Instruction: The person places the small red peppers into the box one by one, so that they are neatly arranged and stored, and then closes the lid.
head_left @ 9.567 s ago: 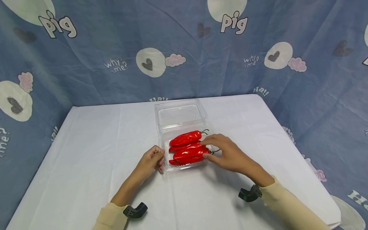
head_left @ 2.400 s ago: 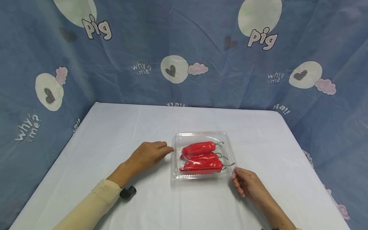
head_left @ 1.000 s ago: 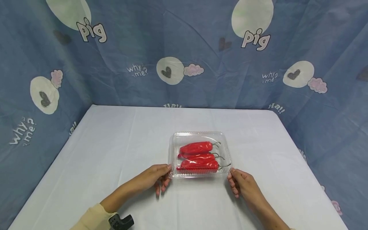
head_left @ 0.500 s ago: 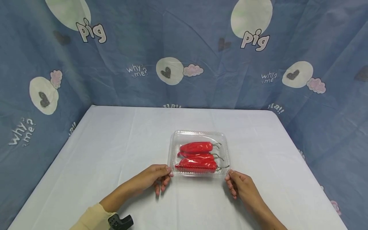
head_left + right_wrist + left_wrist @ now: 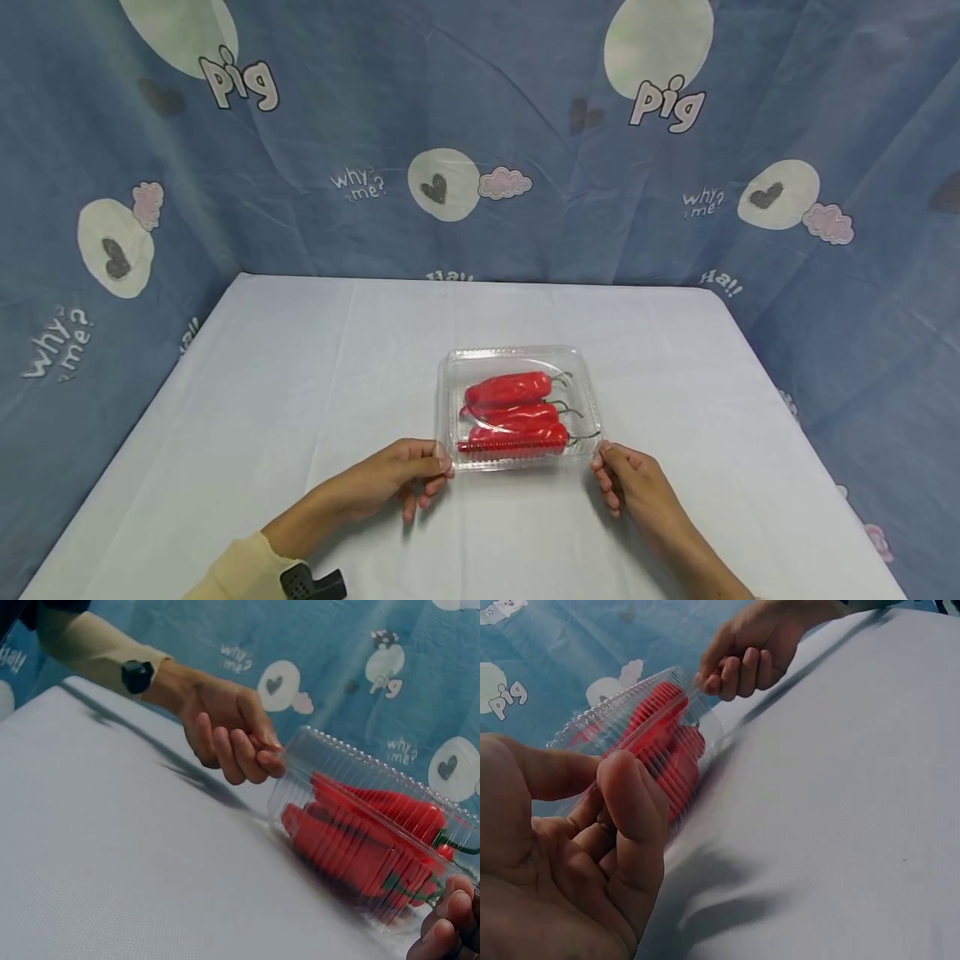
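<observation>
A clear plastic clamshell box (image 5: 451, 375) lies near the middle of the table, its ridged lid down over several red peppers (image 5: 510, 389). Their thin green stems point right. My left hand (image 5: 397, 477) pinches the front left corner between thumb and index finger, the other fingers hanging loosely below. At the front right corner, my right hand (image 5: 633, 482) pinches the rim, its remaining fingers curled. The left wrist view has the box side-on beyond my left thumb and finger (image 5: 626, 799). In the right wrist view, only fingertips (image 5: 439, 934) of the right hand appear at the lower right.
A white cloth (image 5: 315, 358) covers the table, whose far edge meets a blue printed curtain (image 5: 315, 233). A black wrist camera (image 5: 311, 582) sits at my left sleeve.
Earlier the lid stood open and my right hand was on the peppers; now it is down. My left hand has moved to the front left corner. Lately the box shifted slightly toward me.
</observation>
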Action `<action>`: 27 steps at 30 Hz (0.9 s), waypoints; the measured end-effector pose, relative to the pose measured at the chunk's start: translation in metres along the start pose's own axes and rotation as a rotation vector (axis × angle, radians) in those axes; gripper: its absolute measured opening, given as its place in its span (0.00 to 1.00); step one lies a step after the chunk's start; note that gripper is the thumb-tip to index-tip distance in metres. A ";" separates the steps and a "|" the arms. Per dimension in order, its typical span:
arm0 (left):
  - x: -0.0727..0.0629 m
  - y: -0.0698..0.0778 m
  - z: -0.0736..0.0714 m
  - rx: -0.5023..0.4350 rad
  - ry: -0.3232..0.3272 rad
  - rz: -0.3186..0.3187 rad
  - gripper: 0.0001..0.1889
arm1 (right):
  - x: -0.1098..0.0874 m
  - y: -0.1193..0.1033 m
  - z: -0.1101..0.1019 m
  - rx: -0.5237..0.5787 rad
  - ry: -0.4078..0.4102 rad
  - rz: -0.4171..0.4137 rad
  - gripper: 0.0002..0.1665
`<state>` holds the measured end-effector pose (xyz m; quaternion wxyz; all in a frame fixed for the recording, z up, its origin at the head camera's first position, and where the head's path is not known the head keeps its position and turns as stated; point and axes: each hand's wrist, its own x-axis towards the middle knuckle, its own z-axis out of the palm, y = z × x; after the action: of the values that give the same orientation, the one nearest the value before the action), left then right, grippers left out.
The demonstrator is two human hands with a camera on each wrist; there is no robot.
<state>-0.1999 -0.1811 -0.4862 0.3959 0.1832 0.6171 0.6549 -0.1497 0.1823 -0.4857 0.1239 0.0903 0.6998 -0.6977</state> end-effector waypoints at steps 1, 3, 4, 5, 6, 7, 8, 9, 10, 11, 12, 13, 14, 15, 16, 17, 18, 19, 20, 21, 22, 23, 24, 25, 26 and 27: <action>0.000 0.000 0.000 -0.004 0.002 -0.005 0.19 | 0.000 0.000 0.000 -0.002 0.001 -0.001 0.24; 0.000 0.001 0.001 -0.007 0.007 -0.014 0.21 | 0.001 0.001 0.000 -0.001 0.007 0.001 0.24; -0.001 0.001 0.001 -0.007 0.008 -0.018 0.22 | 0.001 0.001 0.000 -0.001 0.010 0.002 0.24; -0.001 0.001 0.001 -0.006 0.009 -0.021 0.22 | 0.001 0.001 0.000 0.000 0.013 0.004 0.24; -0.001 0.001 0.001 -0.004 0.009 -0.024 0.21 | 0.001 0.002 0.000 0.001 0.015 0.006 0.24; -0.001 0.001 0.001 -0.002 0.009 -0.028 0.21 | 0.001 0.002 0.000 0.001 0.017 0.007 0.24; -0.001 0.001 0.000 0.002 0.008 -0.030 0.20 | 0.001 0.002 0.000 -0.003 0.015 0.005 0.24; -0.001 0.002 0.000 0.006 0.008 -0.033 0.20 | 0.001 0.002 0.000 -0.003 0.016 0.005 0.24; -0.001 0.002 0.000 0.009 0.009 -0.037 0.20 | 0.001 0.003 0.000 -0.004 0.016 0.003 0.23; -0.001 0.002 0.000 0.013 0.009 -0.041 0.20 | 0.001 0.003 0.000 -0.006 0.015 0.001 0.23; -0.001 0.002 0.000 0.015 0.011 -0.046 0.20 | 0.001 0.003 0.000 -0.005 0.015 0.000 0.23; -0.001 0.002 -0.001 0.017 0.012 -0.049 0.20 | 0.000 0.003 0.000 -0.004 0.013 -0.001 0.23; -0.001 0.002 -0.001 0.019 0.014 -0.052 0.21 | 0.000 0.002 0.000 -0.007 0.007 -0.003 0.23; -0.001 0.003 -0.001 0.017 0.015 -0.054 0.21 | 0.000 0.002 -0.001 -0.005 0.005 -0.001 0.23; -0.001 0.003 -0.001 0.017 0.014 -0.055 0.21 | 0.000 0.002 -0.001 -0.013 -0.006 -0.005 0.24; -0.001 0.004 -0.001 0.021 0.012 -0.055 0.21 | 0.000 0.001 -0.001 -0.024 -0.019 -0.009 0.24; -0.001 0.005 -0.001 0.032 0.012 -0.054 0.21 | 0.000 0.001 -0.002 -0.038 -0.035 -0.017 0.25; -0.002 0.006 -0.002 0.049 0.014 -0.055 0.21 | 0.001 0.000 -0.003 -0.059 -0.056 -0.026 0.26; -0.002 0.008 -0.002 0.075 0.022 -0.056 0.21 | 0.001 -0.001 -0.005 -0.082 -0.075 -0.035 0.27; -0.003 0.010 -0.003 0.121 0.039 -0.056 0.21 | 0.002 -0.002 -0.006 -0.103 -0.089 -0.043 0.28; -0.004 0.013 -0.004 0.181 0.065 -0.058 0.20 | 0.003 -0.004 -0.008 -0.130 -0.091 -0.053 0.29; -0.005 0.016 -0.006 0.254 0.099 -0.059 0.20 | 0.003 -0.007 -0.010 -0.161 -0.078 -0.066 0.29; -0.006 0.020 -0.008 0.332 0.146 -0.059 0.20 | 0.004 -0.010 -0.012 -0.196 -0.057 -0.083 0.30; -0.007 0.024 -0.011 0.412 0.202 -0.057 0.20 | 0.005 -0.013 -0.015 -0.241 -0.027 -0.102 0.29; -0.007 0.029 -0.015 0.493 0.269 -0.056 0.19 | 0.007 -0.017 -0.018 -0.299 0.014 -0.128 0.29; -0.008 0.034 -0.018 0.570 0.334 -0.049 0.19 | 0.008 -0.022 -0.021 -0.372 0.058 -0.161 0.28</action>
<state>-0.2182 -0.1962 -0.4548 0.2374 0.1618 0.8362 0.4671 -0.1651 0.2030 -0.4667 0.0622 0.0298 0.8249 -0.5611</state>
